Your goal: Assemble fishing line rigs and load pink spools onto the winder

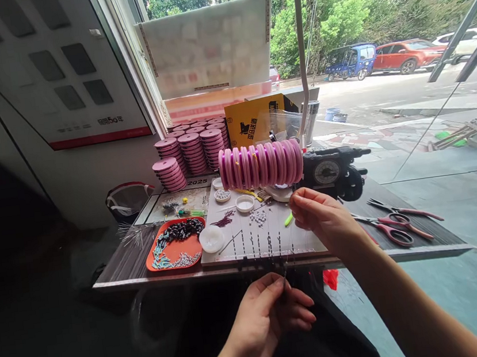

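My left hand [270, 311] is low in front of the table edge, thumb and forefinger pinched on a thin line [285, 271], its other fingers loosely curled. Higher and to the right, my right hand [318, 212] has its fingertips pinched together; a faint strand seems to run down from them toward my left hand. Behind the right fingertips, a row of pink spools [260, 165] is mounted on a black winder with a dial [328, 171]. Short dark beaded strands [269, 244] stand along the front of a pale work board [226, 255].
An orange tray [150, 264] holds dark, teal and silver small parts. A white round lid [212, 239], small dishes [245, 204] and loose beads [258, 218] sit on the board. Scissors [397, 231] and pliers [407, 210] lie right. Stacked pink spools [192, 152] and a yellow box [244, 124] stand behind.
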`<control>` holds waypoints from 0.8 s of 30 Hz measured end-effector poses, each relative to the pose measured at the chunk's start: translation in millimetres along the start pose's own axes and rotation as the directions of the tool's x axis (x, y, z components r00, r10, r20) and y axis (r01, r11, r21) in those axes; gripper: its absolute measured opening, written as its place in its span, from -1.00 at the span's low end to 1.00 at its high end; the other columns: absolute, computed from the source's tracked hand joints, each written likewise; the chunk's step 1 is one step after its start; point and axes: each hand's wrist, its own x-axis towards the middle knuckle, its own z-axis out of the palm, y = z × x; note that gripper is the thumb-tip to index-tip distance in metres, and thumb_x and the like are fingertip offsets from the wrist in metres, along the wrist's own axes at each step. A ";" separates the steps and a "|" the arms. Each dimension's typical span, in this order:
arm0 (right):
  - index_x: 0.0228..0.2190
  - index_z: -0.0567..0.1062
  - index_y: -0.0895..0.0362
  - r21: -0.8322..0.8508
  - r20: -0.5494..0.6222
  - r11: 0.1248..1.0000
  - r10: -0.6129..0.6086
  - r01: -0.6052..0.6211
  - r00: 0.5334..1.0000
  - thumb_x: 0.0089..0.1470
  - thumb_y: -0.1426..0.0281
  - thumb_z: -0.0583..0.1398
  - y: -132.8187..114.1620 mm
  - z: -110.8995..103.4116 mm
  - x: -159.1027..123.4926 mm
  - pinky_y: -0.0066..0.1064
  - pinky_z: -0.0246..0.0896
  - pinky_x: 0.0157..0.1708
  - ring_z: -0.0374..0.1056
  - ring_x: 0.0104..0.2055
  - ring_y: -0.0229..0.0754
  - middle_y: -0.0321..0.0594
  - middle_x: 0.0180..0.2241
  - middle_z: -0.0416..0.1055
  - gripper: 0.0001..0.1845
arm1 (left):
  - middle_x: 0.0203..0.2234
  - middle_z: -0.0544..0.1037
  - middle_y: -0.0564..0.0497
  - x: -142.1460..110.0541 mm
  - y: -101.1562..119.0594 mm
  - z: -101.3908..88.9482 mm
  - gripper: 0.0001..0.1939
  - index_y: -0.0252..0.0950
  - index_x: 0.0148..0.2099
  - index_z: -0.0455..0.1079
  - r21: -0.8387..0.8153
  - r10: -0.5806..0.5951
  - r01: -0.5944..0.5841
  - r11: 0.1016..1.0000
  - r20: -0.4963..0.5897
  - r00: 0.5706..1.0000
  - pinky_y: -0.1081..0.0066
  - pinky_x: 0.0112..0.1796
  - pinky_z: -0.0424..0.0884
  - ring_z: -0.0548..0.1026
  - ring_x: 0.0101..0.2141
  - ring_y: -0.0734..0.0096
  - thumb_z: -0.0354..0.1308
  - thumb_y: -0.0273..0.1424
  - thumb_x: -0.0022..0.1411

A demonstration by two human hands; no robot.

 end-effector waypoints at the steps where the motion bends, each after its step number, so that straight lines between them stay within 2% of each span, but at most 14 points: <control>1: -0.59 0.31 0.16 0.001 0.000 1.000 0.000 0.000 1.000 -0.21 0.23 0.32 0.3 -0.1 0.3 -0.55 -0.16 -0.62 -0.04 -0.58 -0.37 -0.37 -0.60 0.13 -0.67 | -0.56 0.55 -0.11 -0.6 -0.3 -0.2 -0.84 -0.37 -0.46 0.26 0.001 0.001 -0.001 1.000 0.003 1.000 0.53 -0.53 0.36 0.50 -0.59 0.45 0.05 -0.44 0.16; 11: -0.57 0.31 0.17 0.019 -0.004 1.000 0.009 -0.009 1.000 -0.21 0.23 0.32 2.0 -0.9 0.9 -0.55 -0.15 -0.61 -0.03 -0.58 -0.39 -0.38 -0.60 0.15 -0.66 | -0.56 0.54 -0.10 -0.5 0.4 -1.4 -0.83 -0.37 -0.46 0.25 0.032 0.022 -0.022 0.999 0.001 1.000 0.51 -0.52 0.34 0.49 -0.60 0.45 0.03 -0.43 0.17; 15: -0.56 0.31 0.17 0.018 -0.012 1.000 0.009 -0.009 1.000 -0.22 0.23 0.32 2.3 -2.9 1.7 -0.56 -0.15 -0.61 -0.03 -0.59 -0.40 -0.38 -0.59 0.16 -0.66 | -0.50 0.55 -0.14 -3.5 2.1 -4.7 -0.89 -0.40 -0.32 0.32 0.040 -0.002 0.001 0.999 0.018 1.000 0.43 -0.43 0.36 0.51 -0.53 0.40 0.00 -0.46 0.16; 19: -0.55 0.31 0.17 0.018 -0.022 1.000 0.016 -0.016 1.000 -0.24 0.22 0.33 1.7 -4.3 2.2 -0.56 -0.17 -0.62 -0.04 -0.60 -0.40 -0.38 -0.60 0.17 -0.64 | -0.42 0.56 -0.20 -7.4 2.2 -11.7 -0.69 -0.45 -0.11 0.30 0.088 -0.045 0.037 0.995 0.086 0.995 0.38 -0.33 0.35 0.54 -0.44 0.33 -0.02 -0.60 0.04; 21: -0.56 0.31 0.17 0.016 -0.025 1.000 0.020 -0.019 1.000 -0.26 0.21 0.34 0.9 -4.0 1.7 -0.56 -0.17 -0.62 -0.04 -0.60 -0.40 -0.39 -0.61 0.16 -0.64 | -0.43 0.56 -0.17 -8.6 2.4 -13.8 -0.61 -0.45 -0.06 0.28 0.112 -0.060 0.048 0.993 0.103 0.993 0.39 -0.34 0.35 0.53 -0.45 0.34 -0.01 -0.63 -0.01; 24: -0.56 0.31 0.17 0.013 -0.027 1.000 0.023 -0.023 0.999 -0.26 0.21 0.34 -0.2 -3.1 0.6 -0.56 -0.16 -0.61 -0.04 -0.60 -0.40 -0.39 -0.61 0.16 -0.63 | -0.45 0.56 -0.15 -9.0 3.5 -13.5 -0.60 -0.45 -0.05 0.28 0.118 -0.056 0.043 0.992 0.109 0.992 0.41 -0.35 0.35 0.53 -0.46 0.37 0.01 -0.63 -0.01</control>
